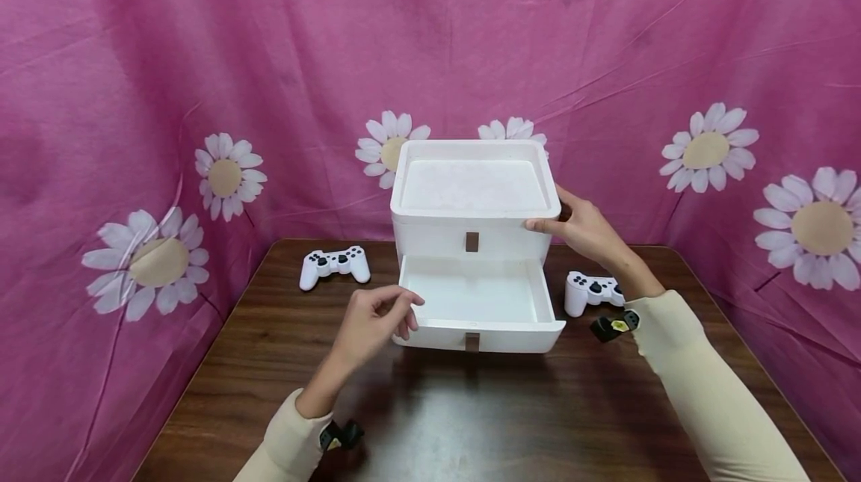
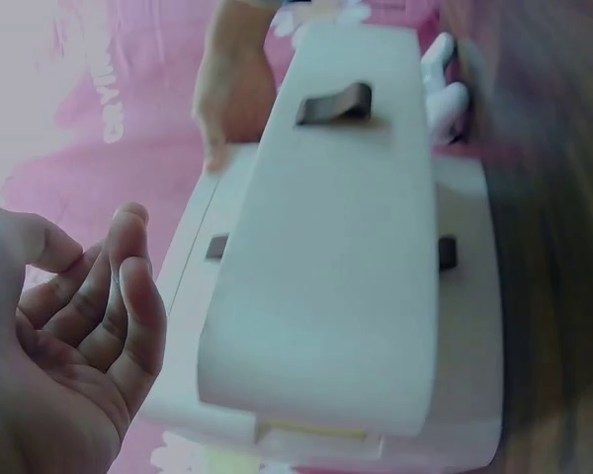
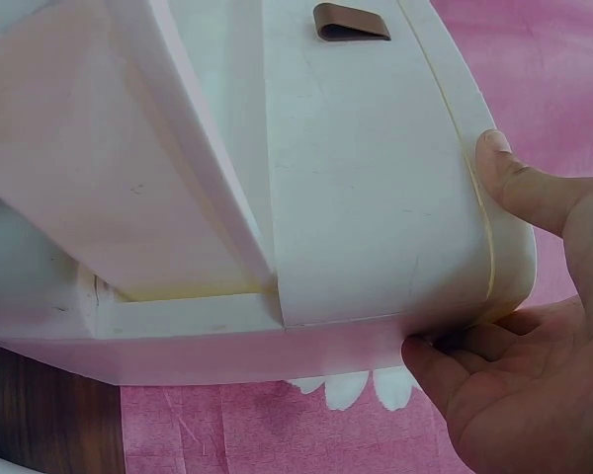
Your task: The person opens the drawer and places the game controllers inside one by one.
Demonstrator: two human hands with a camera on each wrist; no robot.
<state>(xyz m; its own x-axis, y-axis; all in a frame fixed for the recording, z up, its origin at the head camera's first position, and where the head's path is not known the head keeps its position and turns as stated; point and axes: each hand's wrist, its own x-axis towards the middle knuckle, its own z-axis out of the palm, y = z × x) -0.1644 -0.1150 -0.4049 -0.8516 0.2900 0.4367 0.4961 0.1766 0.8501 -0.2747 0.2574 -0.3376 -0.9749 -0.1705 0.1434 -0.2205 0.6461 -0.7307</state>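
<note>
A white drawer unit [image 1: 476,205] with a tray-like top stands on the table. Its middle drawer [image 1: 474,291] is pulled out and shows a bare white floor; a brown tab handle [image 2: 338,104] is on its front. My right hand [image 1: 585,232] grips the unit's upper right corner, thumb [image 3: 519,183] on the front near the top seam and fingers curled against the side. Close to the left front corner of the pulled-out drawer, my left hand [image 1: 377,317] hovers with loosely bent fingers [image 2: 128,286] and holds nothing. Another brown handle [image 2: 447,253] marks a closed drawer below.
One white game controller [image 1: 334,265] lies on the dark wooden table [image 1: 282,362] left of the unit. A second white controller [image 1: 585,291] lies to its right, partly behind my right wrist. Pink cloth [image 1: 303,34] with daisies hangs behind and at both sides.
</note>
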